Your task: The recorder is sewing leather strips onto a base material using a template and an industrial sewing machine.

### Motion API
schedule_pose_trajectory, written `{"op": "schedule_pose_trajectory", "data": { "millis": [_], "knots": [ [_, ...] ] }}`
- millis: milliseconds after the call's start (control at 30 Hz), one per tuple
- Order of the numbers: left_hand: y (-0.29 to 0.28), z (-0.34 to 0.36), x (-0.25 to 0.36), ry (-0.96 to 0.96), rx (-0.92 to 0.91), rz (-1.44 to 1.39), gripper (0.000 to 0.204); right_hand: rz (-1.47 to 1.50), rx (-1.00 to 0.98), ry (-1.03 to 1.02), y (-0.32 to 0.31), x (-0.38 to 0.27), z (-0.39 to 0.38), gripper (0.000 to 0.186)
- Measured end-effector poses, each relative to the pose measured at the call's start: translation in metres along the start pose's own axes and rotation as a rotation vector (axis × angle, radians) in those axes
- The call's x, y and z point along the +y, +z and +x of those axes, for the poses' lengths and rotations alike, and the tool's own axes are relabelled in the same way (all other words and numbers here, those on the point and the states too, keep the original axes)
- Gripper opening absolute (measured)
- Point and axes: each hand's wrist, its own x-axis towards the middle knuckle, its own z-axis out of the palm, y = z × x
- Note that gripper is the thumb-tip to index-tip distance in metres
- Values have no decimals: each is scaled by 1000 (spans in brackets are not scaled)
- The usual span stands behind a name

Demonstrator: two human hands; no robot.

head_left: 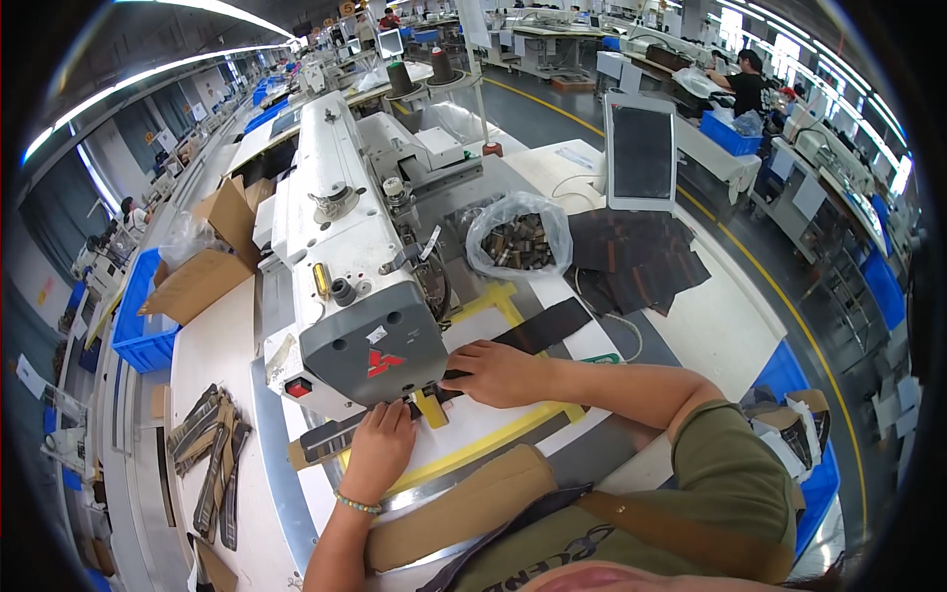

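Observation:
A large white industrial sewing machine (335, 247) with a grey front cover stands before me. Close under its head, the fingers of my left hand (385, 444) press together on the end of a dark strip with a pale stripe (330, 437). My right hand (498, 375) is on the other side of the head, fingers curled down onto a dark piece at the needle area. Beside its knuckles lies a wider black strip (547, 328); whether it joins the left one is hidden. A yellow part (431, 408) sits between my hands. Yellow tape (459, 464) borders the white work sheet.
A clear plastic bag of small rolled pieces (520, 242) stands behind, next to stacked dark flat pieces (636, 259) and a screen (640, 153). Finished-looking strips (209, 449) lie left, near a blue crate (143, 321) and cardboard box (212, 266). Cardboard (464, 508) lies before me.

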Motion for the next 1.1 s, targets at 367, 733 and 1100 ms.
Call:
{"op": "schedule_pose_trajectory", "data": {
  "millis": [367, 733, 1100],
  "knots": [
    [-4, 0, -9, 8, -42, 40, 30, 41, -47, 8, -2, 3, 6, 40],
    [-24, -3, -2, -36, -201, 100, 39, 34, -52, 8, -3, -1, 4, 38],
    [-18, 5, -4, -29, -302, 233, 40, -4, -109, -42, -7, 1, 8, 40]
  ]
}}
